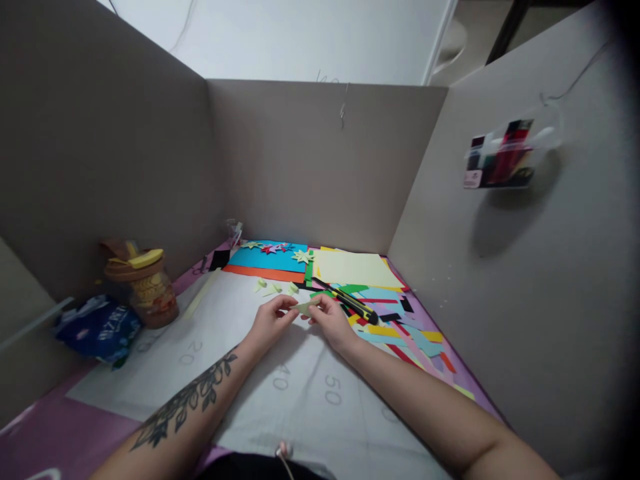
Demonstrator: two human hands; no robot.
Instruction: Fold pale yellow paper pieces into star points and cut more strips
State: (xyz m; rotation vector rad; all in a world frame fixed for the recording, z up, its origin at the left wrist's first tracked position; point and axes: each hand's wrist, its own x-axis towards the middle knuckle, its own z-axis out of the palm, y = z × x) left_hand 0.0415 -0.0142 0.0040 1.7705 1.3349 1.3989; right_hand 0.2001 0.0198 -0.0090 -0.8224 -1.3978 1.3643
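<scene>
Between my two hands is a small folded piece of pale green paper (305, 307), held above the white numbered sheet. My left hand (274, 317) pinches its left end with thumb and fingertips. At the other end, my right hand (330, 319) grips it the same way. Just beyond the hands lie several small folded pale green paper pieces (273, 289). Folded paper stars (303, 257) rest farther back on blue paper (265, 259). A black and yellow box cutter (356, 303) lies to the right of my right hand.
Coloured paper strips (400, 333) are scattered at right, below a stack of pale yellow sheets (355, 269). At left stand a brown cup with a yellow lid (150, 293) and a blue packet (97, 330). Grey panels (320, 160) enclose the table; a clear holder (505, 157) hangs at right.
</scene>
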